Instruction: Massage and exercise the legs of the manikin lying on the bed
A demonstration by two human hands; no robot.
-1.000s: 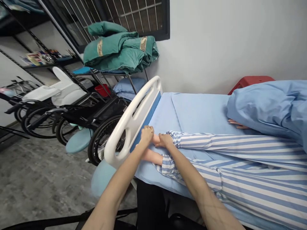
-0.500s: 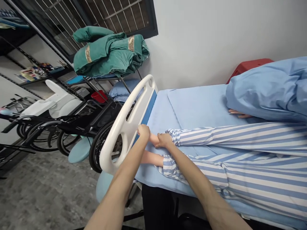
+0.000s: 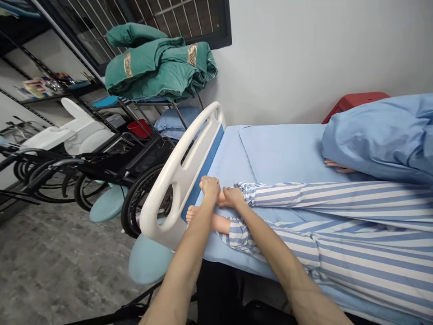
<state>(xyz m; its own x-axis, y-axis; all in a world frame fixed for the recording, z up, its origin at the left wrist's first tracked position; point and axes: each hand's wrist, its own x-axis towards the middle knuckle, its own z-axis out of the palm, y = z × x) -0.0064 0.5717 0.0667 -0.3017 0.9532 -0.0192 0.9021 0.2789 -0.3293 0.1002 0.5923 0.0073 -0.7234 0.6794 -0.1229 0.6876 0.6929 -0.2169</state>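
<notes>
A figure in blue-and-white striped trousers [image 3: 338,243] lies on the bed, bare feet towards the white footboard [image 3: 184,135]. My left hand [image 3: 210,186] is closed around the front of the far foot [image 3: 221,197], with toe tips showing past its edge. Around the ankle of that same leg, just below the gathered cuff [image 3: 248,192], my right hand [image 3: 233,197] is wrapped. The near foot [image 3: 192,214] rests on the sheet, partly hidden under my left forearm. Most of the far foot is covered by my hands.
A blue sheet [image 3: 280,144] covers the mattress, and a blue bundle [image 3: 379,135] lies over the figure's upper part, with fingers below it. Beyond the footboard stand wheelchairs [image 3: 142,194], a pale-blue stool [image 3: 149,259] and a rack holding green padded clothing [image 3: 162,67].
My left hand has shifted right, away from the footboard and closer to my right hand. The near foot's toes now show. My right hand keeps its hold at the ankle; the view has shifted slightly.
</notes>
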